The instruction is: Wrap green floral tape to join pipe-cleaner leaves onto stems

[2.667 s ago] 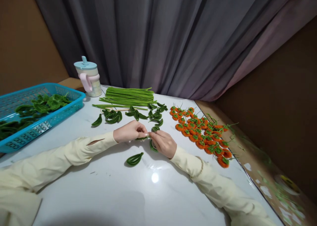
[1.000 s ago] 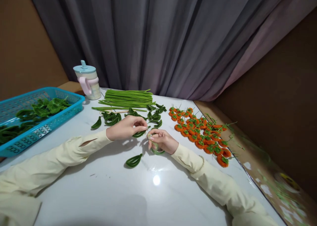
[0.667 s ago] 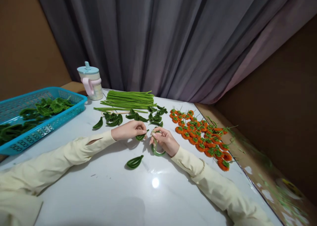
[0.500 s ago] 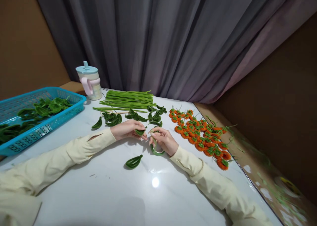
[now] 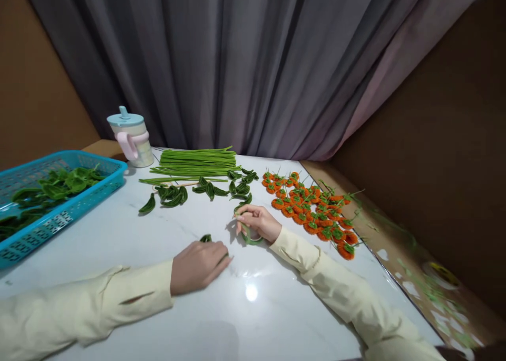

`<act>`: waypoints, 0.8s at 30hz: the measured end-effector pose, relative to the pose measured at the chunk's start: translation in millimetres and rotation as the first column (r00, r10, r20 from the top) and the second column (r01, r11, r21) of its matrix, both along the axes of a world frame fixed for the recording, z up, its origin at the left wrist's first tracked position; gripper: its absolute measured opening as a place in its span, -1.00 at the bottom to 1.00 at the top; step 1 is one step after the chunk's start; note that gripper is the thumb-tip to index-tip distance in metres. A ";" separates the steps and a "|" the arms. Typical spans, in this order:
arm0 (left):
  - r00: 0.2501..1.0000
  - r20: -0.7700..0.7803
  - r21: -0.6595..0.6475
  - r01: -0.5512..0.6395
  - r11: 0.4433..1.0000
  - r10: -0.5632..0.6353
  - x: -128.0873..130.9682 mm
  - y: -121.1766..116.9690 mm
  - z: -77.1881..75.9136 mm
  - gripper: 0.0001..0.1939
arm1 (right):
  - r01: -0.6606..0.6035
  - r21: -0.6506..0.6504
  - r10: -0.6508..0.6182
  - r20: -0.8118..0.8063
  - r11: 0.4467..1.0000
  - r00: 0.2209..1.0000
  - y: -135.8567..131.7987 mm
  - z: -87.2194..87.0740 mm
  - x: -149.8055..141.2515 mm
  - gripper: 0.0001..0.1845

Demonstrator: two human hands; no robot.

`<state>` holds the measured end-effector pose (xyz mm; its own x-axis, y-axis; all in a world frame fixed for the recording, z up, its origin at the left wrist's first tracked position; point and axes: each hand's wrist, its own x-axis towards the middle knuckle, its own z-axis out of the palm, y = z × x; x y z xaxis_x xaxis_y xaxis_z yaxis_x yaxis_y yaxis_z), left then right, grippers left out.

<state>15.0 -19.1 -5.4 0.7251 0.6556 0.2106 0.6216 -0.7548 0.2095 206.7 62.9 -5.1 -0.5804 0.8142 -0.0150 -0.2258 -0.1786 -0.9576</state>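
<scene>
My left hand [image 5: 200, 266] lies palm down on the white table [image 5: 253, 319], fingers together over a green pipe-cleaner leaf [image 5: 205, 238] whose tip shows by the knuckles. What else lies under the palm is hidden. My right hand [image 5: 256, 221] rests further back, fingers curled around a green tape roll [image 5: 251, 239] standing on the table. Loose green leaves [image 5: 174, 195] lie in a row behind both hands.
A blue basket [image 5: 67, 213] of green leaves stands at the left. A lidded cup [image 5: 132, 136] and a bundle of green stems [image 5: 197, 161] are at the back. Several orange flowers [image 5: 312, 213] cover the right side, near the table's edge. A grey curtain hangs behind.
My left hand has drawn back toward me with its leaf, down onto the spot where a single leaf lay. My right hand stays on the tape roll.
</scene>
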 end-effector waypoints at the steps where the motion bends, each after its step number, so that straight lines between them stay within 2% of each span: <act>1: 0.999 0.011 0.033 -0.054 0.998 0.053 -1.1 11.8 -2.6 -0.65 | -0.014 0.007 0.014 0.013 1.000 1.000 -1.3 0.1 2.4 -0.71; 4: 0.969 0.054 0.067 -0.246 0.967 0.243 -2.1 46.3 -1.2 -0.67 | -0.028 0.032 0.027 0.040 0.999 0.999 -6.9 0.9 10.3 -0.71; 6: 0.959 0.093 0.093 -0.276 0.957 0.268 0.1 59.5 2.6 -0.68 | -0.023 0.056 0.020 0.056 0.998 0.998 -10.7 1.4 14.2 -0.72; 10: 0.979 0.124 0.132 -0.177 0.975 0.161 8.1 62.2 4.7 -0.74 | -0.004 0.098 -0.002 0.061 0.995 0.998 -13.7 0.8 16.4 -0.73; 14: 0.988 0.154 0.099 -0.036 0.994 0.021 10.7 58.1 1.4 -0.76 | -0.007 0.122 -0.002 0.072 0.992 0.997 -12.4 -0.8 15.2 -0.71; 18: 0.982 0.169 0.161 0.059 0.985 -0.087 8.2 59.3 -1.3 -0.76 | -0.010 0.141 -0.002 0.082 0.990 0.997 -12.2 -1.9 15.2 -0.71; 24: 0.987 0.138 0.295 0.039 0.955 -0.083 5.9 64.1 -8.4 -0.78 | -0.005 0.163 -0.015 0.121 0.987 0.993 -14.1 -0.8 16.0 -0.70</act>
